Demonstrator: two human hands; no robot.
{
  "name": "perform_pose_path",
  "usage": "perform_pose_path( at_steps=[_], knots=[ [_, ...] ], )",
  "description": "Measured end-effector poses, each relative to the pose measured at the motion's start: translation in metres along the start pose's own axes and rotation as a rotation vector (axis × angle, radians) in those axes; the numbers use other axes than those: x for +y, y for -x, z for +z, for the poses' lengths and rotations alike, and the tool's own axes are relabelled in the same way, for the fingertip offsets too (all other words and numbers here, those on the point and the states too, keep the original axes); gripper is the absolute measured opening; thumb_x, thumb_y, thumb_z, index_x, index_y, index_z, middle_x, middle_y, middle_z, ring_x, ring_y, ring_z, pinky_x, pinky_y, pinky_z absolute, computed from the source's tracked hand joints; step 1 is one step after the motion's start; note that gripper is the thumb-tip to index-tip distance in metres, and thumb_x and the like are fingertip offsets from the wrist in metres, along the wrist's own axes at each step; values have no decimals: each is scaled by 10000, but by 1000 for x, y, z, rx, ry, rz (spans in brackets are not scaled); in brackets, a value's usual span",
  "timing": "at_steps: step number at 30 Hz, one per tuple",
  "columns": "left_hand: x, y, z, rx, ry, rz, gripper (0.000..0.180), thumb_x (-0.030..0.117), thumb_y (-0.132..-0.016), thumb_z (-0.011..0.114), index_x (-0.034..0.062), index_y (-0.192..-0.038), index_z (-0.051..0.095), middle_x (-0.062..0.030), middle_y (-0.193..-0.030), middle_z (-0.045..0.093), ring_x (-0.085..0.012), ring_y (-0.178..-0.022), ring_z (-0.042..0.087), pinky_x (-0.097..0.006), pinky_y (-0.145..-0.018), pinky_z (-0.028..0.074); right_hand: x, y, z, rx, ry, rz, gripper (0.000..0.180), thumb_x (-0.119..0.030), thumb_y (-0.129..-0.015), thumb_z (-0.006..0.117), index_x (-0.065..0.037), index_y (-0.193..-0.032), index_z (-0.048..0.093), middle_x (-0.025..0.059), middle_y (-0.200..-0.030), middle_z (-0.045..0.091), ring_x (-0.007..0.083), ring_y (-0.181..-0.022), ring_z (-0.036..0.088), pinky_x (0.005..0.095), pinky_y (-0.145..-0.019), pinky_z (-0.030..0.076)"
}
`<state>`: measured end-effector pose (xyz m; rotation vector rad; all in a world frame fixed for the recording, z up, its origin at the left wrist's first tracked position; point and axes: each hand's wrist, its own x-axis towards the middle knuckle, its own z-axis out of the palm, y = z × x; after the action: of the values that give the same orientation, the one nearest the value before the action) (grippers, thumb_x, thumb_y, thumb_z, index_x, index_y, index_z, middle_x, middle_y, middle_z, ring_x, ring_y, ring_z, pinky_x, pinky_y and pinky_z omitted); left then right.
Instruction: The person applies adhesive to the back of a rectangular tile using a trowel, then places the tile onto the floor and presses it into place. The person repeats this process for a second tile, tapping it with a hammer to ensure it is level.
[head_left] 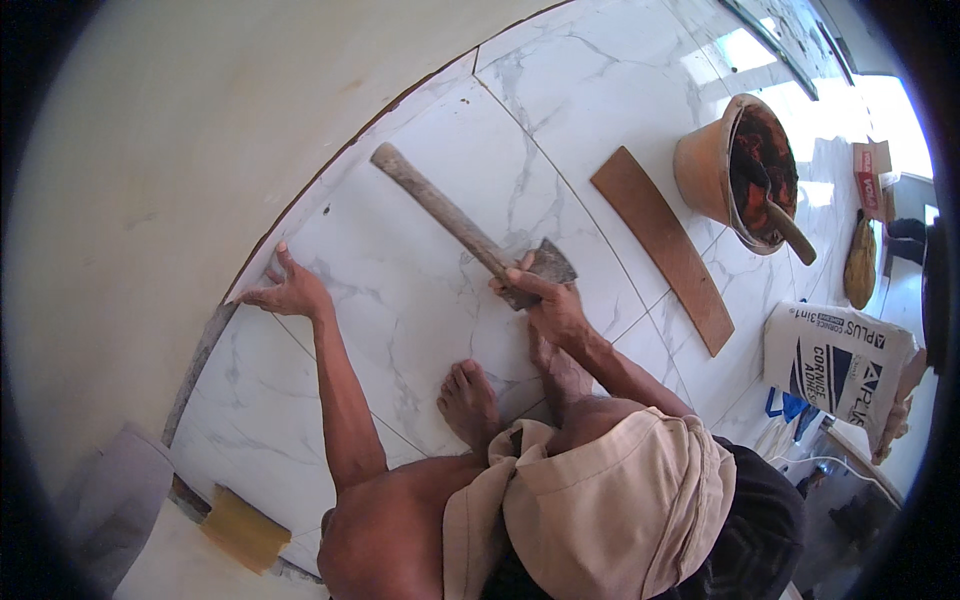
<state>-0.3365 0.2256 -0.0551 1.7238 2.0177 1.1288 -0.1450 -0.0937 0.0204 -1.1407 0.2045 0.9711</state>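
Leftmost, your left hand [295,290] is at the edge of the white marbled tile [400,330] along the wall [190,150], fingers spread wide. Next, a wooden-handled hatchet [438,212] slants above the tile, butt toward the wall; your right hand [556,308] has its fingers wrapped round it close to the head. Further right: brown strip [665,250] flat on the floor, then an orange bucket [703,172], tool handle [790,235] poking out. Far right, white bag [835,355], large dark-blue lettering, readable; above it, carton [872,160] with white print on red.
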Motion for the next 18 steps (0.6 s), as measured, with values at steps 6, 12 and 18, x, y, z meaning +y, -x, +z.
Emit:
perform_pose_path(
  at_steps=[6,12,18],
  knots=[
    [4,7,-4,6,144,18,1303,573,-795,785,-185,-1501,-6,-392,-1546,134,-484,-1429,302,-486,-1123,409,-40,16,-94,70,-97,-8,216,-20,-897,691,-48,-1034,527,97,-964,605,270,-887,673,450,-823,559],
    [19,3,-34,-75,392,-134,969,466,-911,677,-19,-1547,131,-257,-1565,163,-357,-1448,283,-496,-1110,434,-63,62,-163,278,-115,-127,288,-88,-929,689,-87,-1175,538,75,-1025,618,267,-923,686,463,-797,576],
    [37,-23,-38,56,760,-438,575,406,-968,512,63,-1389,324,-160,-1420,294,-382,-1333,338,-558,-996,530,-70,91,-192,613,291,-158,306,-246,-972,653,-69,-1209,575,85,-1053,642,266,-904,680,436,-773,562]
  ],
)
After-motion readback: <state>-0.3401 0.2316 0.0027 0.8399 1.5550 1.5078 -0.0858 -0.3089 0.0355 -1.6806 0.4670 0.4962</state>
